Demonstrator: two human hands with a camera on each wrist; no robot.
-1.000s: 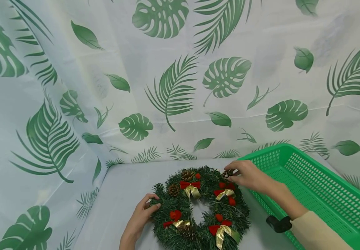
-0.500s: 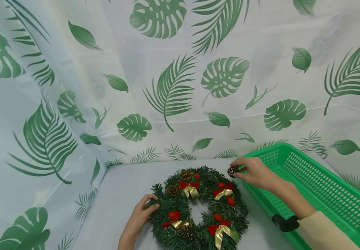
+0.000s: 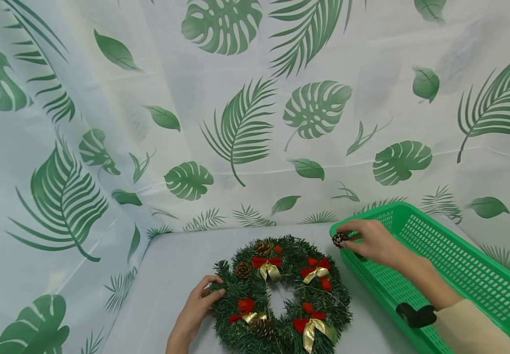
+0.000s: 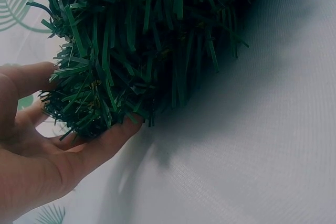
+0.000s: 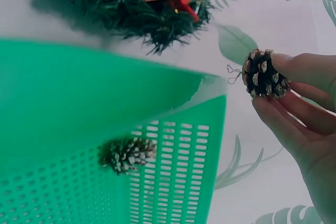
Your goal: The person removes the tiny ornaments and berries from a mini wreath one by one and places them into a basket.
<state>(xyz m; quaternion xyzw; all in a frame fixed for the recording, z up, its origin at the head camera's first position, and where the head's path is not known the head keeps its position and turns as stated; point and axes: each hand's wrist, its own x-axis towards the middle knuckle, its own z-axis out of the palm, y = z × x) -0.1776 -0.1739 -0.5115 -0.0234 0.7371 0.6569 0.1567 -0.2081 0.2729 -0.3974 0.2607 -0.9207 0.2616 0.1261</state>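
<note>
A green Christmas wreath lies on the table, decorated with red and gold bows, red berries and brown pine cones. My left hand holds its left edge; in the left wrist view the thumb and fingers lie on either side of the tinsel. Beyond the wreath's right side, my right hand pinches a small pine cone between thumb and fingers. A thin wire loop sticks out of that cone. The cone is above the far left corner of the green basket.
Inside the basket, near its end wall, sits another pine cone with whitish tips. The basket stands right of the wreath, partly under my right forearm. A white curtain with green leaf prints hangs behind and at the left of the table.
My right hand has carried the pine cone from the wreath's upper right edge rightward to the basket's corner. My left hand stays at the wreath's edge.
</note>
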